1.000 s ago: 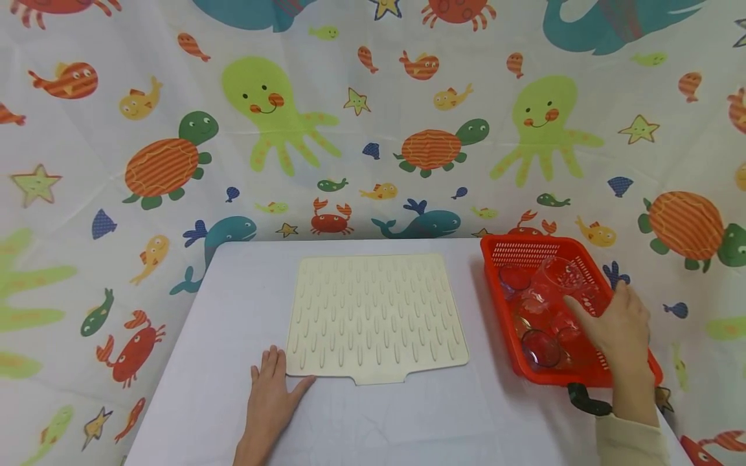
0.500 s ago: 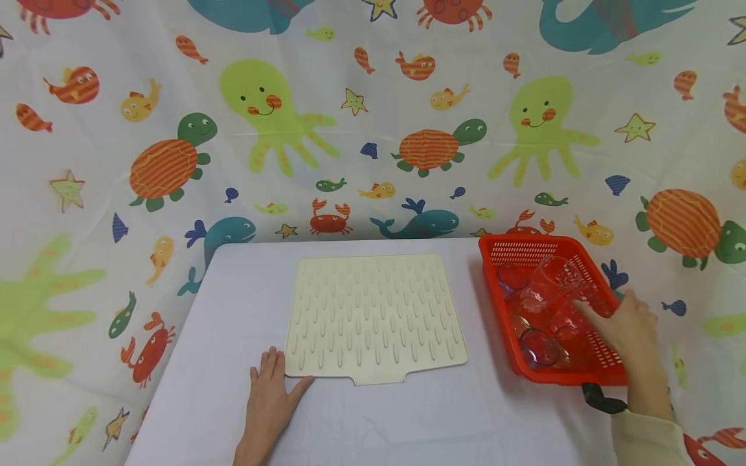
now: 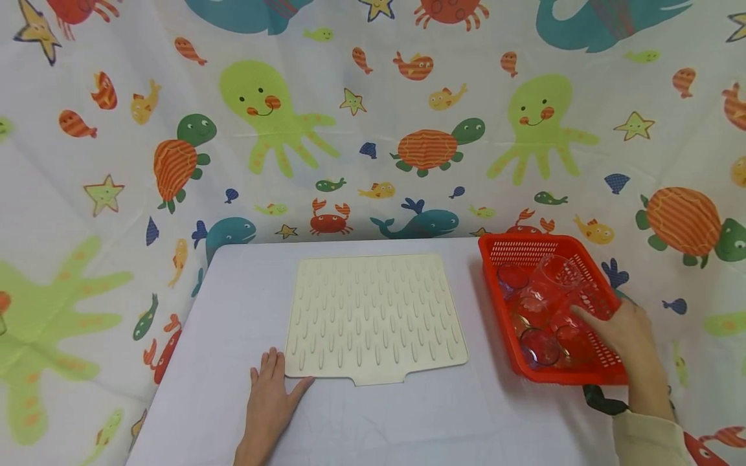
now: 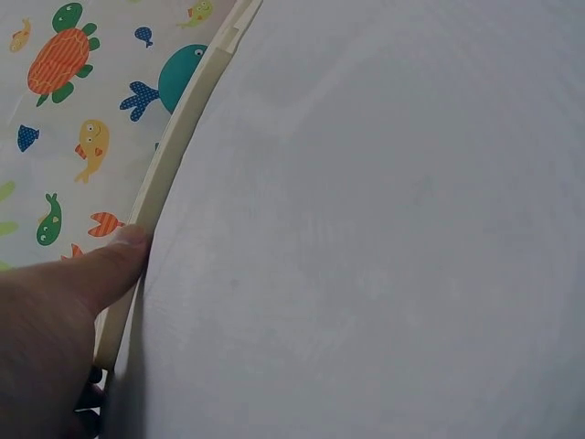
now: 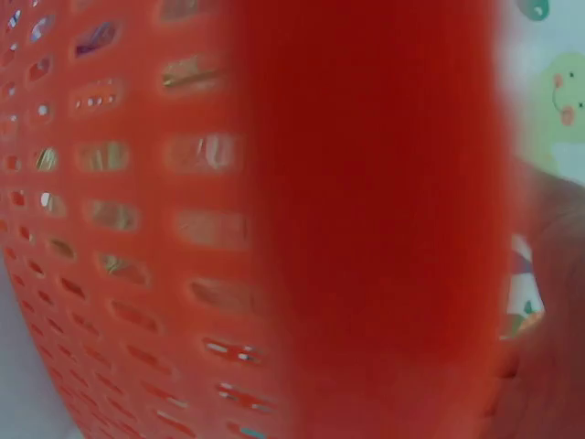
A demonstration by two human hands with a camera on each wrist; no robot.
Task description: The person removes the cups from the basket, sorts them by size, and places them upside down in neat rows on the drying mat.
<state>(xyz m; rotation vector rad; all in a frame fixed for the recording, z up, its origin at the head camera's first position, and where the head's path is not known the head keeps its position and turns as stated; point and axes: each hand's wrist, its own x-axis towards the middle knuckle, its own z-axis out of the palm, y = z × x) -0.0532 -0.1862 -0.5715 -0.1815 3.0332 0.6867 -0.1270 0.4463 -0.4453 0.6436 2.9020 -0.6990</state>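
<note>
A cream drainboard (image 3: 375, 317) with rows of raised ridges lies flat on the white table. My left hand (image 3: 269, 398) lies at its front left corner, fingers straight along the side and thumb touching the front edge; the left wrist view shows the thumb (image 4: 119, 261) against that edge. At the right stands a red plastic basket (image 3: 504, 336) holding several clear cups or glasses (image 3: 539, 346). My right hand (image 3: 629, 333) rests at the basket's right rim, its thumb stretched inward over the rim. Its other fingers are mostly hidden on the outer side. The basket wall (image 5: 375, 219) fills much of the right wrist view.
The white-covered table (image 3: 408, 421) extends in front of the drainboard and to its left. A sheet (image 3: 361, 97) printed with sea animals hangs behind and on both sides. A black strap (image 3: 603, 401) is at the right wrist, near the basket's front.
My right hand has shifted a little to the right, from above the basket's right side to its right rim, and has sunk slightly. My left hand, the drainboard and the basket stay put.
</note>
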